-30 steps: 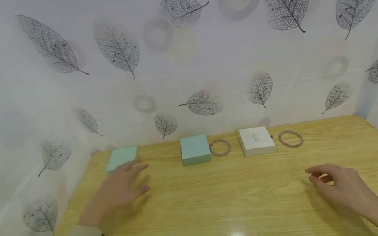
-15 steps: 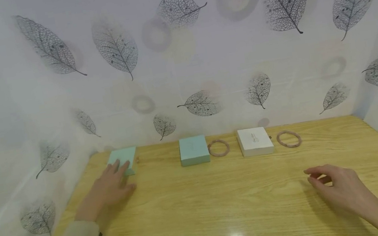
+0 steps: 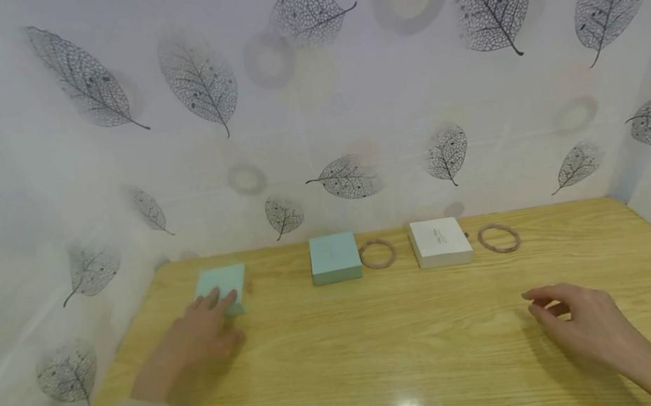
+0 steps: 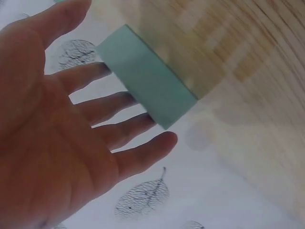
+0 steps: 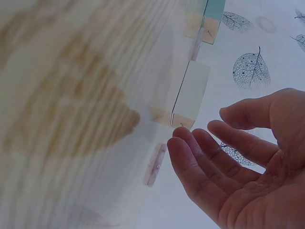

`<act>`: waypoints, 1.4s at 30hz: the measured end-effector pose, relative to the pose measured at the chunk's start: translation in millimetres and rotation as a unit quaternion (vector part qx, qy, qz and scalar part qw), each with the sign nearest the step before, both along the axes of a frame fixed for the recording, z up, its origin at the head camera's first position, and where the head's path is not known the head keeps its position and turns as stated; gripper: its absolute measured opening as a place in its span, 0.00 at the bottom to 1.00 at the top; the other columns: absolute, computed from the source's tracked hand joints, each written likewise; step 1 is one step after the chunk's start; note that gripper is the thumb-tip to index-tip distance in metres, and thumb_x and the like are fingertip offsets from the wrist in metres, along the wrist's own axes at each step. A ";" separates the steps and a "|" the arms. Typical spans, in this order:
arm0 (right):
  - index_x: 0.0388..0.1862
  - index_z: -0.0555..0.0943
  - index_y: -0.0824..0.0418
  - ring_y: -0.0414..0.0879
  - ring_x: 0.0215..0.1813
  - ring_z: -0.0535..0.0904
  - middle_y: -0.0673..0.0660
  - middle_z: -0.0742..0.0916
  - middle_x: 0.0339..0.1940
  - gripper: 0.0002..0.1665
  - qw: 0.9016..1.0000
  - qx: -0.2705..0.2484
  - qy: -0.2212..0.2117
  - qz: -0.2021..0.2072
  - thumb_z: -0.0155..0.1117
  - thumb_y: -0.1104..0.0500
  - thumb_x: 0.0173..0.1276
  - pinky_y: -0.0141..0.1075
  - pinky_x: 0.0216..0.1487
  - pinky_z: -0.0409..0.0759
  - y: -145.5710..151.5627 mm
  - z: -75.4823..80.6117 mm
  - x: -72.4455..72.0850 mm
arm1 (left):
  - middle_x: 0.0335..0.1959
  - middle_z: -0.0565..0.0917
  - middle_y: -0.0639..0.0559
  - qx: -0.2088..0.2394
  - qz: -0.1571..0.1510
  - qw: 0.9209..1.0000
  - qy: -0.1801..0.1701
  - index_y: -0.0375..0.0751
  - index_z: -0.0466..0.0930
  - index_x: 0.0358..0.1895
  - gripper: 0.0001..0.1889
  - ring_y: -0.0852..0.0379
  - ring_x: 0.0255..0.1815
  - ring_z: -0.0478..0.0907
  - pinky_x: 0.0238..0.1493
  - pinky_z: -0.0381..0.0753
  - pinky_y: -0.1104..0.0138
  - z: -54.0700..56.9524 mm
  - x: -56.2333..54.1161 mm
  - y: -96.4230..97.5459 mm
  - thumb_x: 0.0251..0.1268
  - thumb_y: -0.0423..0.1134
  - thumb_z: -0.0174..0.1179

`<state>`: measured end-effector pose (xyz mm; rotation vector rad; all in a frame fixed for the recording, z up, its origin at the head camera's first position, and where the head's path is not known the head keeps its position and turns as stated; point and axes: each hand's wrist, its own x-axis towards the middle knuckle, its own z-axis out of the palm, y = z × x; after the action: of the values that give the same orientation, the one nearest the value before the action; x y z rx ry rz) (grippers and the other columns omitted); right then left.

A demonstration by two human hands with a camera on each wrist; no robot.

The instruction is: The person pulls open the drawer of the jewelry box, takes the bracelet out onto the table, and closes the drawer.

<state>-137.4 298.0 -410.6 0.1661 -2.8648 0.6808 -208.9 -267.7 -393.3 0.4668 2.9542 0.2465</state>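
At the left, my left hand (image 3: pixel 196 337) rests its fingertips on a flat mint-green box (image 3: pixel 221 278). In the left wrist view its fingers are spread and nearly straight, their tips at the edge of the mint box (image 4: pixel 147 78), while the thumb stays apart from it. My right hand (image 3: pixel 587 318) is held over the right side of the table with loosely bent fingers and nothing in them. Nearest to it is a pale pinkish bangle (image 3: pixel 502 250) lying flat on the table, beside a white box (image 3: pixel 438 238) with small print on its lid.
A turquoise box (image 3: pixel 334 258) stands at the table's back edge, with another pinkish bangle (image 3: pixel 380 266) lying at its right side. Leaf-patterned cloth (image 3: pixel 337 116) hangs behind and along both sides of the wooden table (image 3: pixel 374 351).
My left hand has come down onto the mint box, which has slid from the back edge towards me and slightly right. The right hand has stayed in place.
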 end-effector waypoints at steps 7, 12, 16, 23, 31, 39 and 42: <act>0.49 0.89 0.60 0.45 0.34 0.89 0.55 0.92 0.41 0.12 1.000 -0.003 -0.005 0.002 0.64 0.60 0.71 0.33 0.34 0.80 -1.2 0.5 0.9 | 0.72 0.66 0.20 0.007 -0.049 0.999 0.003 0.36 0.69 0.74 0.35 0.18 0.68 0.67 0.61 0.72 0.29 15.3 20.2 16.8 0.71 0.52 0.62; 0.49 0.89 0.60 0.45 0.35 0.89 0.55 0.92 0.41 0.12 1.000 -0.004 -0.001 0.006 0.65 0.61 0.70 0.33 0.34 0.80 -2.8 0.3 1.1 | 0.62 0.80 0.32 0.018 -0.085 0.996 0.018 0.38 0.79 0.65 0.29 0.32 0.61 0.79 0.60 0.81 0.40 24.7 25.5 28.7 0.67 0.51 0.67; 0.49 0.89 0.60 0.46 0.35 0.89 0.54 0.92 0.41 0.12 1.000 -0.001 -0.001 0.007 0.64 0.61 0.71 0.33 0.34 0.80 -2.8 1.2 1.8 | 0.66 0.77 0.36 0.024 -0.077 0.996 0.025 0.43 0.77 0.68 0.37 0.34 0.63 0.77 0.56 0.82 0.40 25.0 13.1 28.4 0.55 0.52 0.76; 0.49 0.89 0.59 0.45 0.34 0.88 0.53 0.91 0.40 0.12 1.000 -0.003 -0.001 0.006 0.64 0.60 0.71 0.34 0.33 0.80 -1.9 2.5 2.3 | 0.77 0.64 0.33 0.054 -0.090 0.994 -0.013 0.46 0.65 0.77 0.59 0.26 0.70 0.67 0.60 0.75 0.34 8.8 -29.4 7.3 0.34 0.55 0.85; 0.50 0.89 0.61 0.45 0.34 0.88 0.54 0.91 0.40 0.12 1.000 -0.005 0.002 0.010 0.64 0.61 0.71 0.33 0.33 0.80 -2.8 3.3 2.8 | 0.58 0.77 0.42 0.076 -0.095 0.992 -0.022 0.47 0.71 0.70 0.59 0.45 0.55 0.74 0.53 0.79 0.50 -1.2 -38.9 6.7 0.26 0.65 0.84; 0.48 0.89 0.59 0.42 0.33 0.88 0.53 0.92 0.39 0.11 1.000 -0.010 0.020 0.013 0.66 0.61 0.69 0.33 0.33 0.81 -6.7 0.5 1.3 | 0.61 0.77 0.45 0.071 -0.110 0.991 0.002 0.46 0.70 0.69 0.62 0.47 0.57 0.74 0.56 0.81 0.50 -13.8 -26.2 23.4 0.26 0.77 0.77; 0.48 0.89 0.59 0.43 0.34 0.88 0.53 0.91 0.39 0.11 1.000 -0.010 0.012 0.012 0.66 0.61 0.70 0.33 0.33 0.81 -8.4 -0.4 1.6 | 0.60 0.77 0.47 0.065 -0.119 0.991 0.011 0.46 0.70 0.70 0.62 0.48 0.57 0.75 0.58 0.82 0.50 -16.2 -19.4 32.6 0.27 0.79 0.75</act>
<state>-135.8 289.6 -411.0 0.2050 -2.8366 0.7081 -228.4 -235.0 -409.4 0.8374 2.8767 0.4094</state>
